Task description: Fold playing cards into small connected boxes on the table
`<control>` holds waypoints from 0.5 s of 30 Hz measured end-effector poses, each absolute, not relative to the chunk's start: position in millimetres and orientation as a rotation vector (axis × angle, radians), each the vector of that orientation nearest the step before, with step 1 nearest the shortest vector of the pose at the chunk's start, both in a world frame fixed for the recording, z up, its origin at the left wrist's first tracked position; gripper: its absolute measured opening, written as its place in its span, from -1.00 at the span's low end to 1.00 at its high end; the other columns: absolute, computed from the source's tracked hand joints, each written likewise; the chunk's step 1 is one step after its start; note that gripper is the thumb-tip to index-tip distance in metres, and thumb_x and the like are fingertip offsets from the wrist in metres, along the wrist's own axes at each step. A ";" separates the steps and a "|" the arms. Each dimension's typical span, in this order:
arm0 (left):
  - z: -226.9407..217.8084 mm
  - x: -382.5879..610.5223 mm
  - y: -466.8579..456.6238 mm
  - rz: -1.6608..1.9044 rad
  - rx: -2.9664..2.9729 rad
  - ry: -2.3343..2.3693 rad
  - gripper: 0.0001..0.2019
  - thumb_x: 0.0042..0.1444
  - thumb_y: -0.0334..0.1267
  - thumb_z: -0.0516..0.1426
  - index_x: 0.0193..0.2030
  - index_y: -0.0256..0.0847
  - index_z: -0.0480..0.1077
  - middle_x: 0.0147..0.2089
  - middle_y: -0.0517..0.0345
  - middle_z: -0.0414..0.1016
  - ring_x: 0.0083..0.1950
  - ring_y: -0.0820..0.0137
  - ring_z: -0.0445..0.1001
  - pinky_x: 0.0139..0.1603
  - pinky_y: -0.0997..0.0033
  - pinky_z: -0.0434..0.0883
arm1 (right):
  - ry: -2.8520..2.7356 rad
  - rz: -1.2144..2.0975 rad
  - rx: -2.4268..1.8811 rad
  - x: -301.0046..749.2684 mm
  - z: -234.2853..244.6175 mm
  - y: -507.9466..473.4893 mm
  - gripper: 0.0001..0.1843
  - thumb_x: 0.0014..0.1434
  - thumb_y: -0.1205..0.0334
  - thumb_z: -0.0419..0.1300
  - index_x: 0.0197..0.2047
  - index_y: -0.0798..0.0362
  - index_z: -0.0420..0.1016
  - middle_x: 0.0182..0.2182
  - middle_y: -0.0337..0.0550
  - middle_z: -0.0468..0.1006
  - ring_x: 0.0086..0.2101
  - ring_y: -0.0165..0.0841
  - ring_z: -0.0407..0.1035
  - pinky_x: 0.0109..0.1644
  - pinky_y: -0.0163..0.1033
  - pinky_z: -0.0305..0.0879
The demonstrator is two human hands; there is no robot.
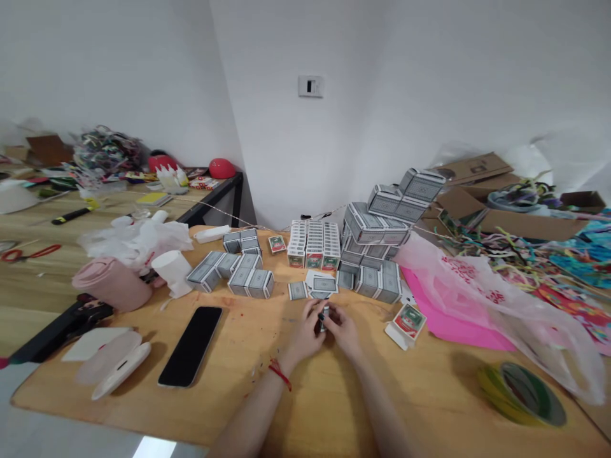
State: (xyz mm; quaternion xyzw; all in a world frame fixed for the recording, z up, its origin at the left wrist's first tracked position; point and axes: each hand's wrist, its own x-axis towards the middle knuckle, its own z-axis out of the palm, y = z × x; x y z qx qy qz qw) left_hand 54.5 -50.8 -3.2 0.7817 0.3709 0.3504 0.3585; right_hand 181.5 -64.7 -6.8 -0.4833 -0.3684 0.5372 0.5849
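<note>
Near the middle of the wooden table, my left hand [306, 331] and my right hand [341, 327] close together around a small stack of playing cards [325, 318], held on edge between the fingers. A red bracelet circles my left wrist. Just beyond my fingertips lie loose playing cards [323, 284], backs up, and a small card stack [298, 291]. To the right of my hands, an open card box [409, 321] with a green and red front rests with its white flap out. Behind the loose cards stand rows of filled card boxes [314, 245].
Grey-backed card bundles [373, 280] are piled at the right, others [251, 282] sit left. A black phone [191, 346], an open white case [121, 369] and a pink roll [111, 283] occupy the left side. Yellow tape [522, 394] and a pink plastic bag [501, 292] lie right.
</note>
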 end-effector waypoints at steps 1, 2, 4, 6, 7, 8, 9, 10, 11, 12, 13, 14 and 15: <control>-1.7 53.5 -50.8 0.916 2.015 0.929 -0.29 -0.11 -0.57 0.01 0.23 -0.07 0.04 0.21 0.01 0.03 0.25 0.26 0.08 0.26 0.15 0.12 | -0.858 1.249 -1.116 182.0 -7.4 -65.3 -0.56 -0.20 0.12 0.37 -0.18 -0.02 0.48 -0.25 -0.14 0.57 -0.24 -0.23 0.43 -0.11 -0.16 0.30; -0.3 52.1 -50.4 0.927 2.007 0.899 -0.29 -0.13 -0.57 0.02 0.22 -0.08 0.05 0.20 0.01 0.03 0.24 0.25 0.10 0.24 0.15 0.14 | -0.856 1.241 -1.112 182.8 -8.2 -66.0 -0.57 -0.20 0.13 0.36 -0.18 -0.03 0.48 -0.24 -0.15 0.56 -0.24 -0.23 0.42 -0.10 -0.15 0.29; 1.9 48.6 -48.3 0.931 1.947 0.834 -0.29 -0.18 -0.56 0.04 0.19 -0.08 0.12 0.20 0.00 0.04 0.16 0.23 0.21 0.14 0.16 0.27 | -0.847 1.215 -1.122 184.9 -9.8 -67.5 -0.57 -0.20 0.13 0.36 -0.19 -0.03 0.48 -0.23 -0.15 0.56 -0.22 -0.23 0.42 -0.07 -0.13 0.28; 2.4 45.2 -44.6 0.943 1.802 0.800 -0.37 -0.18 -0.52 0.03 0.12 -0.09 0.21 0.14 0.00 0.11 -0.03 0.29 0.35 -0.04 0.21 0.40 | -0.836 1.201 -1.123 186.7 -10.4 -69.1 -0.56 -0.21 0.14 0.37 -0.18 -0.02 0.47 -0.21 -0.14 0.55 -0.19 -0.21 0.41 -0.04 -0.10 0.26; 2.0 44.0 -42.4 0.954 1.701 0.806 -0.45 -0.14 -0.49 0.01 0.08 -0.11 0.24 0.08 0.01 0.18 -0.14 0.34 0.40 -0.13 0.25 0.43 | -0.826 1.194 -1.114 187.2 -10.1 -69.8 -0.54 -0.22 0.14 0.37 -0.17 -0.02 0.47 -0.20 -0.14 0.55 -0.18 -0.21 0.40 -0.02 -0.08 0.25; 1.2 43.2 -40.1 0.961 1.593 0.828 -0.52 -0.07 -0.45 -0.02 0.06 -0.14 0.24 -0.02 0.03 0.26 -0.24 0.39 0.41 -0.20 0.27 0.44 | -0.816 1.187 -1.099 187.4 -9.4 -70.5 -0.53 -0.23 0.16 0.38 -0.16 -0.03 0.46 -0.19 -0.15 0.54 -0.16 -0.21 0.39 0.01 -0.07 0.23; 0.0 43.0 -37.9 0.967 1.489 0.863 -0.56 0.00 -0.40 -0.05 0.07 -0.16 0.22 -0.13 0.07 0.32 -0.32 0.42 0.41 -0.26 0.29 0.44 | -0.805 1.181 -1.078 187.3 -8.4 -71.3 -0.50 -0.24 0.18 0.39 -0.15 -0.03 0.46 -0.18 -0.15 0.53 -0.14 -0.21 0.39 0.04 -0.07 0.21; -1.3 43.2 -35.9 0.966 1.402 0.903 -0.58 0.06 -0.34 -0.08 0.11 -0.17 0.17 -0.23 0.11 0.34 -0.38 0.44 0.41 -0.29 0.30 0.44 | -0.798 1.180 -1.053 187.0 -7.1 -72.1 -0.48 -0.26 0.21 0.40 -0.14 -0.05 0.45 -0.17 -0.16 0.53 -0.12 -0.22 0.37 0.06 -0.08 0.19; -2.7 43.8 -34.3 0.956 1.343 0.937 -0.57 0.11 -0.29 -0.10 0.16 -0.17 0.09 -0.31 0.15 0.35 -0.42 0.44 0.40 -0.30 0.30 0.44 | -0.794 1.183 -1.026 186.6 -5.8 -73.0 -0.45 -0.28 0.24 0.41 -0.13 -0.06 0.45 -0.15 -0.16 0.51 -0.11 -0.22 0.36 0.08 -0.09 0.18; -4.2 44.6 -33.0 0.940 1.311 0.960 -0.53 0.14 -0.24 -0.10 0.21 -0.17 0.00 -0.35 0.19 0.36 -0.43 0.44 0.41 -0.30 0.30 0.44 | -0.797 1.195 -0.998 186.2 -4.7 -74.0 -0.42 -0.30 0.27 0.42 -0.12 -0.06 0.44 -0.12 -0.15 0.50 -0.09 -0.23 0.35 0.08 -0.10 0.18; -5.5 45.5 -32.1 0.918 1.306 0.968 -0.49 0.14 -0.20 -0.07 0.24 -0.16 -0.06 -0.36 0.20 0.37 -0.41 0.43 0.41 -0.28 0.29 0.44 | -0.809 1.214 -0.972 186.0 -4.0 -75.0 -0.40 -0.31 0.30 0.42 -0.11 -0.07 0.43 -0.10 -0.14 0.49 -0.07 -0.22 0.34 0.09 -0.11 0.18; -6.5 46.2 -31.4 0.893 1.319 0.967 -0.45 0.13 -0.18 -0.03 0.25 -0.15 -0.09 -0.35 0.21 0.39 -0.37 0.42 0.43 -0.25 0.28 0.43 | -0.821 1.225 -0.952 186.0 -4.0 -76.0 -0.38 -0.32 0.32 0.42 -0.10 -0.07 0.43 -0.09 -0.14 0.48 -0.05 -0.22 0.33 0.09 -0.11 0.18; -7.2 46.8 -30.8 0.860 1.337 0.959 -0.42 0.11 -0.16 0.00 0.25 -0.14 -0.09 -0.32 0.20 0.41 -0.32 0.40 0.44 -0.21 0.28 0.42 | -0.835 1.226 -0.940 186.3 -4.6 -76.9 -0.37 -0.32 0.33 0.42 -0.09 -0.07 0.43 -0.08 -0.13 0.47 -0.04 -0.21 0.32 0.09 -0.11 0.18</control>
